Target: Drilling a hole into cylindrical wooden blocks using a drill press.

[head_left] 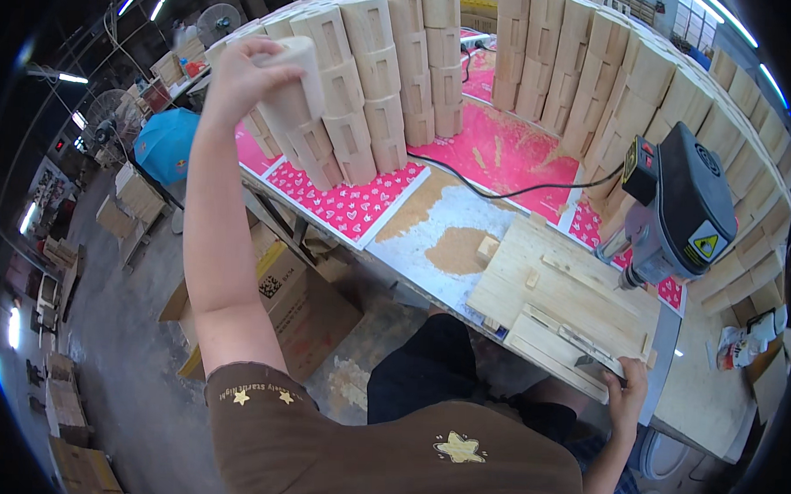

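My left hand (260, 75), arm stretched up and forward, grips a pale wooden block (308, 62) with a rounded side. The block is at the top of the nearest column in the left stack, its lower end in line with the blocks below. My right hand (626, 394) is low at the right, at the near edge of a wooden jig board (579, 290). Its fingers are closed round the dark end of a flat metal tool (589, 363), which lies along a slot in the board. The tool's exact kind is unclear.
A drill press (684, 207) stands over the jig, its black cable (504, 196) crossing the table. Stacked slotted wooden blocks (544, 68) rise behind and at right. Sawdust (457, 250) covers part of the tabletop. Below are a cardboard box (309, 309) and, farther left, a blue umbrella (166, 144).
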A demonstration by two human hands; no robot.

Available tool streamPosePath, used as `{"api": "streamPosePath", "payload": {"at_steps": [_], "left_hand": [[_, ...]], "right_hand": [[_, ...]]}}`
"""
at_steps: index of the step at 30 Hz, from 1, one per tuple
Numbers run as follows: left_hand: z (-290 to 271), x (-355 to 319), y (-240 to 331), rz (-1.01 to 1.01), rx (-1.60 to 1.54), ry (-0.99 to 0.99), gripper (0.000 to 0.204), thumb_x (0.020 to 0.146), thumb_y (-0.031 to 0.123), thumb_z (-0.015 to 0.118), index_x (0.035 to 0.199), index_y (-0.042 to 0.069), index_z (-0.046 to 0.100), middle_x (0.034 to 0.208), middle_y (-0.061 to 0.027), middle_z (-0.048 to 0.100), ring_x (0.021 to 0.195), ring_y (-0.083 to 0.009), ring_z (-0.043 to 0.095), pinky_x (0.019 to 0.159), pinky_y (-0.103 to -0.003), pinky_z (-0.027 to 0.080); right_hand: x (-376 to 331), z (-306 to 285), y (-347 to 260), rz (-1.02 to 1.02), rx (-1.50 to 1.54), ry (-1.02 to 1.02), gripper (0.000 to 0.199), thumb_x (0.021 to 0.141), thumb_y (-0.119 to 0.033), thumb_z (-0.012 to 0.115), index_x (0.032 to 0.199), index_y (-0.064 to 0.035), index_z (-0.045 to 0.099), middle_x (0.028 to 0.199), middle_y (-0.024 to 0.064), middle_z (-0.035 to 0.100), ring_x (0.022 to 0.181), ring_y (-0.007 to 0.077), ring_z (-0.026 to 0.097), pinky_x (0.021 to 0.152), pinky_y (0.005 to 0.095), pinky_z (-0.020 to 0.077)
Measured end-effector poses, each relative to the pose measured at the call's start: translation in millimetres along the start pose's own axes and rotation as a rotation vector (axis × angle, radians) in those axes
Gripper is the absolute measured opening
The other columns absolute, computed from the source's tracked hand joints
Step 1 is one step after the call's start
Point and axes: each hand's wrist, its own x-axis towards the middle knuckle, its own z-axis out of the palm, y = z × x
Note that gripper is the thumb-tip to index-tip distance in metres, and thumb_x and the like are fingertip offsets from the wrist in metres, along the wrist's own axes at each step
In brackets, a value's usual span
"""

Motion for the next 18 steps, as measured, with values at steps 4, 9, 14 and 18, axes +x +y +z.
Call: {"api": "streamPosePath", "payload": {"at_steps": [4, 9, 14, 18], "left_hand": [[-12.3, 53.2, -21.7, -0.117, 0.077, 0.140, 0.043, 0.059, 0.017, 0.084, 0.093, -0.002, 0.067, 0.082, -0.0141, 0.068, 0.075, -0.0206, 0.066, 0.067, -0.031, 0.053], [11.7, 96.1, -98.0, -0.118, 0.231, 0.220, 0.051, 0.056, 0.034, 0.084, 0.093, 0.002, 0.071, 0.088, -0.0163, 0.068, 0.082, -0.0269, 0.066, 0.078, -0.035, 0.050], [51.5, 81.1, -152.8, -0.091, 0.155, 0.308, 0.066, 0.059, 0.038, 0.083, 0.111, 0.001, 0.063, 0.122, -0.0207, 0.054, 0.112, -0.0308, 0.052, 0.095, -0.038, 0.042], [80.8, 40.4, -159.1, -0.078, 0.022, 0.476, 0.112, 0.054, 0.040, 0.086, 0.139, 0.000, 0.026, 0.138, -0.0239, 0.035, 0.126, -0.0347, 0.039, 0.104, -0.038, 0.033]], "right_hand": [[-1.1, -0.2, -1.2, 0.040, -0.030, 0.012, 0.030, 0.062, -0.003, 0.070, 0.089, 0.0006, 0.057, 0.080, 0.0141, 0.054, 0.078, 0.0319, 0.051, 0.070, 0.0371, 0.0409], [-1.9, 2.1, -0.4, 0.051, -0.018, 0.019, 0.030, 0.061, -0.003, 0.071, 0.087, 0.0006, 0.057, 0.079, 0.0134, 0.054, 0.077, 0.0314, 0.050, 0.069, 0.0367, 0.0405], [-8.0, 5.8, -1.3, 0.120, -0.037, 0.035, 0.031, 0.060, -0.001, 0.071, 0.088, 0.0004, 0.056, 0.079, 0.0129, 0.053, 0.078, 0.0310, 0.050, 0.070, 0.0361, 0.0405], [-5.0, 5.0, -7.3, 0.144, -0.051, 0.029, 0.031, 0.061, 0.000, 0.070, 0.088, 0.0005, 0.055, 0.082, 0.0128, 0.053, 0.080, 0.0306, 0.050, 0.071, 0.0354, 0.0408]]}}
